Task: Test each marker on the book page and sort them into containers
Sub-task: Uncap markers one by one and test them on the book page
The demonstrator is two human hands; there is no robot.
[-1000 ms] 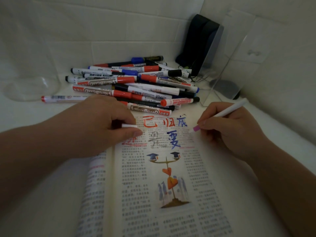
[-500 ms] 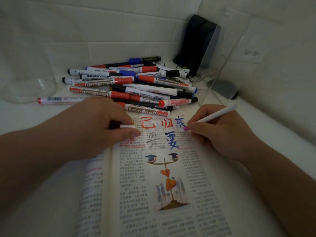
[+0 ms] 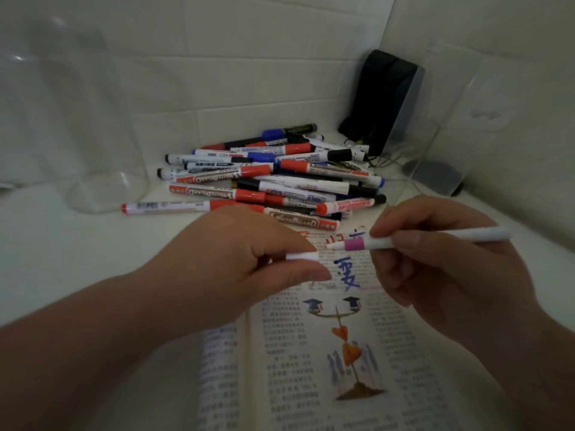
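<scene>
From where I stand, the open book (image 3: 389, 353) lies flat on the table. A moment ago the right hand (image 3: 435, 265) was writing near the top of its page; now the tip is off the paper. The left hand (image 3: 236, 262) pinches a small white cap (image 3: 301, 256) between thumb and finger; the right hand's fingers are curled round the white marker (image 3: 353, 244) with the pink band, held sideways just above the page, its tip pointing at the cap. I think this test is done; the cap goes on next, then the marker gets sorted.

The wall (image 3: 249, 73) is white tiles; the table (image 3: 62, 259) is white too; a clear jar (image 3: 93, 169) stands left, a clear box (image 3: 435, 135) right; the heap of markers (image 3: 273, 181) lies between them.
</scene>
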